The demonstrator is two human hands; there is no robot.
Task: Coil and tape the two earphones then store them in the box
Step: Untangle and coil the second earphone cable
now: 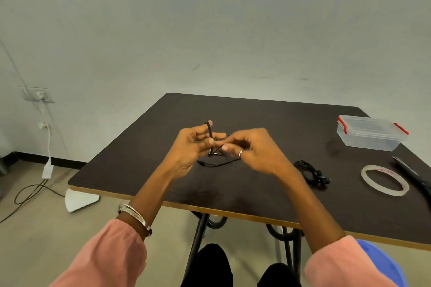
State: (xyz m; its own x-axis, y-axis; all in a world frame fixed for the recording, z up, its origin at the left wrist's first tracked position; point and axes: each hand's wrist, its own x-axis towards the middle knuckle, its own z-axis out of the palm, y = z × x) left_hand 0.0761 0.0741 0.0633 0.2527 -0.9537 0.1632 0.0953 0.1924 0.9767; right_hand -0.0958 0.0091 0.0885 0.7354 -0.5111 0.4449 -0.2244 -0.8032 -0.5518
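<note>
Two hands meet above the dark table (256, 196) in the head view. Left hand (194, 147), fingers curled, has a black earphone cable (211, 133) looped over its fingers; right hand (247, 147) pinches the same cable just beside it, loose cable (219, 163) hanging to the tabletop. Second earphone (311, 171), bundled, lies right of the hands. Tape roll (384, 182) and closed clear box (370, 133) lie farther right, well apart.
</note>
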